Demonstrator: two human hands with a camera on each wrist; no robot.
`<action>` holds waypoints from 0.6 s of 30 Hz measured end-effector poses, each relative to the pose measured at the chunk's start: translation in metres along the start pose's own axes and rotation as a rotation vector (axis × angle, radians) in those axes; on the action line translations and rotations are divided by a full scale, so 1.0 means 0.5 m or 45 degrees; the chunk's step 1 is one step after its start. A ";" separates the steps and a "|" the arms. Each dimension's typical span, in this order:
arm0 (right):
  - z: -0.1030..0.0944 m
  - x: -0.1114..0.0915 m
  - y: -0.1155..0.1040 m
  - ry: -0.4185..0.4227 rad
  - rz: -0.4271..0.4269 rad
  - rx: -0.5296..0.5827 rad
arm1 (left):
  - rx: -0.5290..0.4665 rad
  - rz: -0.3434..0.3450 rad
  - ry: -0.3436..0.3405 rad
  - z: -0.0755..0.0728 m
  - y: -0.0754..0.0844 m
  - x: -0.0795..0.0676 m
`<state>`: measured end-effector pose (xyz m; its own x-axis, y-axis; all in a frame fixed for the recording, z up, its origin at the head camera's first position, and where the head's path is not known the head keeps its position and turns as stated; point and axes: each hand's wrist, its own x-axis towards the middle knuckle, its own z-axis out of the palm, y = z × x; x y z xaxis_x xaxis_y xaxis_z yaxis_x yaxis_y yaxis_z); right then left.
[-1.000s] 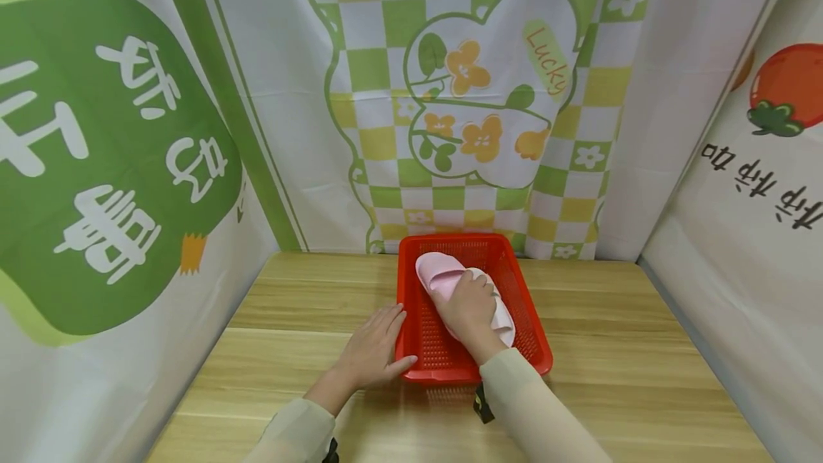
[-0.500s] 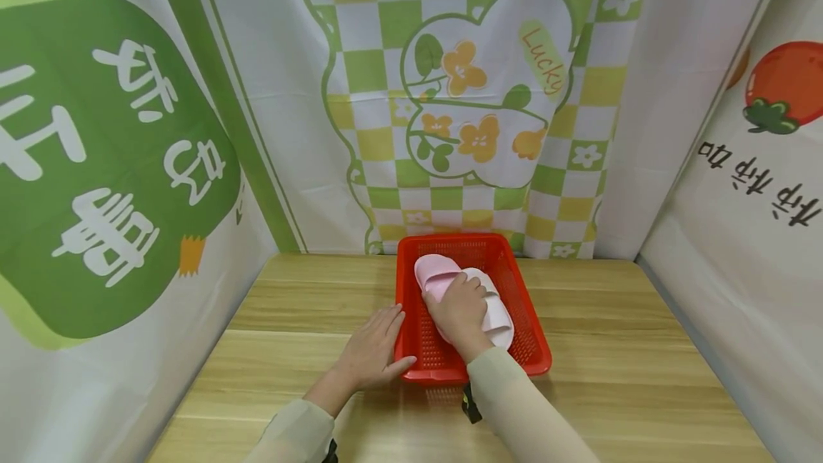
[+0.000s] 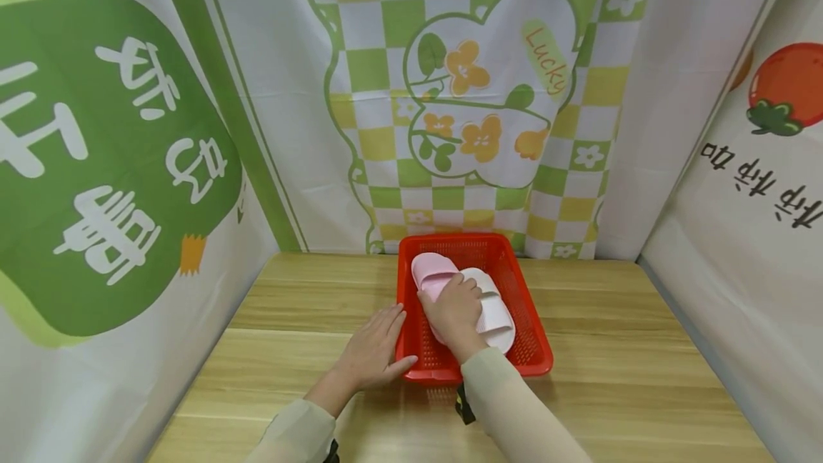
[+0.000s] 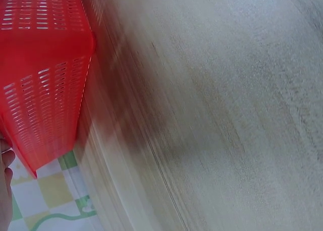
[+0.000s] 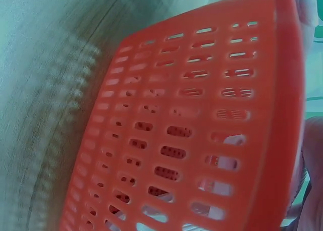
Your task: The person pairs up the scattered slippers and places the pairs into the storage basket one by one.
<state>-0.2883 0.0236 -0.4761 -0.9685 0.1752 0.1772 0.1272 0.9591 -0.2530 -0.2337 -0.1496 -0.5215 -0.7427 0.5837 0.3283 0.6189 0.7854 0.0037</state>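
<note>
A red perforated plastic basket [image 3: 530, 302] stands on the wooden table, holding a pink slipper [image 3: 434, 265] and a white slipper [image 3: 494, 320] side by side. My right hand [image 3: 455, 311] reaches in and grips the pink slipper around its middle, thumb on its left side and fingers toward the white one. The palm covers much of that slipper. My left hand [image 3: 368, 349] rests along the basket's left rim with fingers extended, the thumb at the near left corner. In the right wrist view, the basket's slotted wall [image 5: 189, 115] hides most of what lies inside.
The wooden table [image 3: 308, 291] extends on both sides of the basket. Behind it hangs a green-and-yellow checked cloth [image 3: 463, 198], close to the basket's far rim. Printed cloths also hang at the left [image 3: 257, 227] and the right [image 3: 726, 249].
My right hand has shifted left with the pink slipper, which now overlaps the white slipper less. More of the white slipper shows. The left hand and the basket have stayed in place.
</note>
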 end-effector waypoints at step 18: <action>0.019 0.001 -0.011 -0.053 -0.009 0.004 | 0.015 -0.022 -0.045 -0.004 0.003 0.002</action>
<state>-0.2916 0.0162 -0.4834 -0.9774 0.1591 0.1391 0.1199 0.9595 -0.2551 -0.2331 -0.1484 -0.5192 -0.7618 0.5768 0.2949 0.6031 0.7976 -0.0020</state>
